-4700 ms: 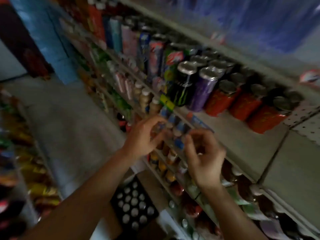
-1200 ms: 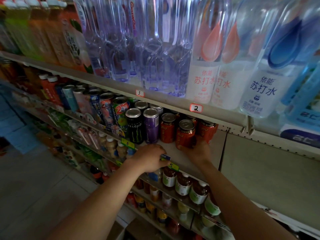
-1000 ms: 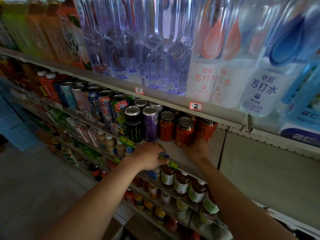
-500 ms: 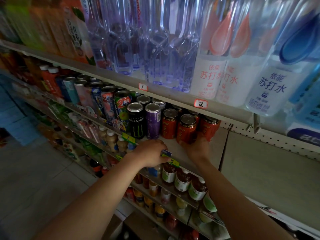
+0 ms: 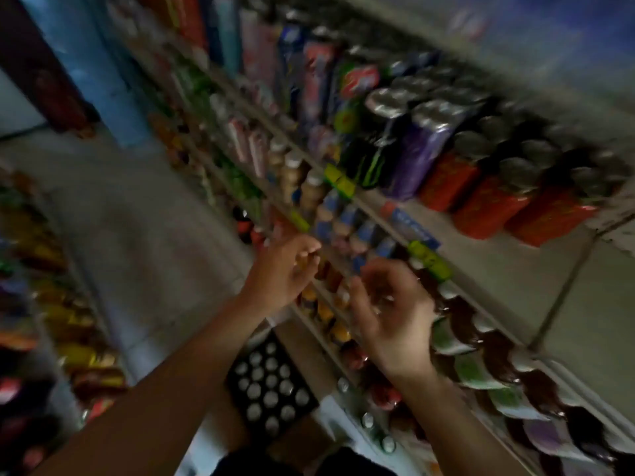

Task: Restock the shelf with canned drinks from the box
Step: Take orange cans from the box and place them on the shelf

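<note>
The box [image 5: 271, 393] of canned drinks sits low on the floor at the foot of the shelving, its dark inside packed with rows of silver can tops, partly hidden behind the left forearm. Above it both hands are raised in front of the lower shelves, empty. The left hand [image 5: 285, 269] has its fingers loosely curled, its grip slack and pinching nothing. The right hand [image 5: 391, 314] is palm-up beside it, apart from it, fingers bent and relaxed, its grip likewise holding nothing. Up on the shelf [image 5: 457, 266] to the right, red cans [image 5: 488, 207] stand in a row at the front edge, next to a purple can [image 5: 422, 156] and a black can with green marks [image 5: 371, 156]. Small bottles fill the shelves below. The whole view is blurred, so labels cannot be read
</note>
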